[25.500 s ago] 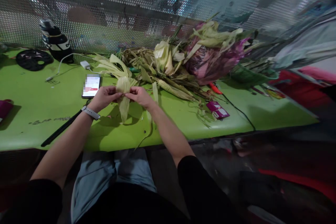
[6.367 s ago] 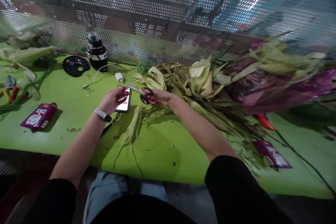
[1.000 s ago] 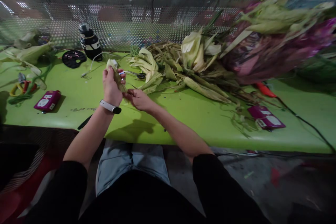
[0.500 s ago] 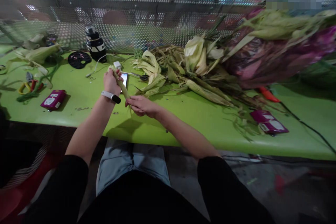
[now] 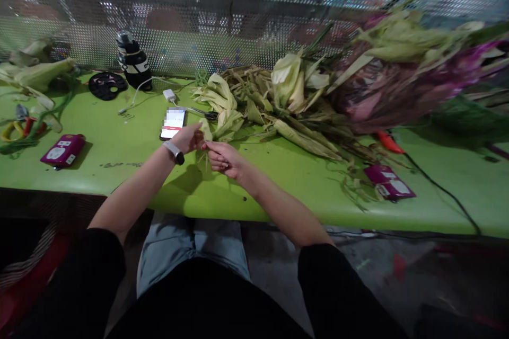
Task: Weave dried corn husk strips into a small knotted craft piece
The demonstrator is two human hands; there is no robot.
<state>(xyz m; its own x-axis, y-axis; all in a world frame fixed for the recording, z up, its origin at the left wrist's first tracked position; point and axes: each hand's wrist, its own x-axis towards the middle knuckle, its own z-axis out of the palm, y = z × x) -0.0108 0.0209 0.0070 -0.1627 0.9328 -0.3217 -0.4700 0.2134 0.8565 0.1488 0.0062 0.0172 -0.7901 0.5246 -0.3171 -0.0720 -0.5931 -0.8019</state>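
My left hand (image 5: 188, 138) and my right hand (image 5: 223, 158) meet above the green table (image 5: 278, 185), both closed on a pale corn husk strip (image 5: 205, 131) between them. A white watch sits on my left wrist. Just beyond my hands lie the scissors (image 5: 204, 113) and a phone (image 5: 172, 122) with a lit screen. A big pile of corn husks (image 5: 270, 100) spreads behind and to the right.
A black bottle (image 5: 133, 62) and a black disc (image 5: 107, 85) stand by the perforated metal screen. A charger cable (image 5: 139, 96) runs to the phone. Pink packets (image 5: 62, 150) (image 5: 388, 181) lie left and right. More husks (image 5: 34, 71) and hand tools (image 5: 18, 127) sit far left.
My left hand has come down from holding the husk upright to table height, close against my right hand. The scissors I held several seconds ago now lie on the table.
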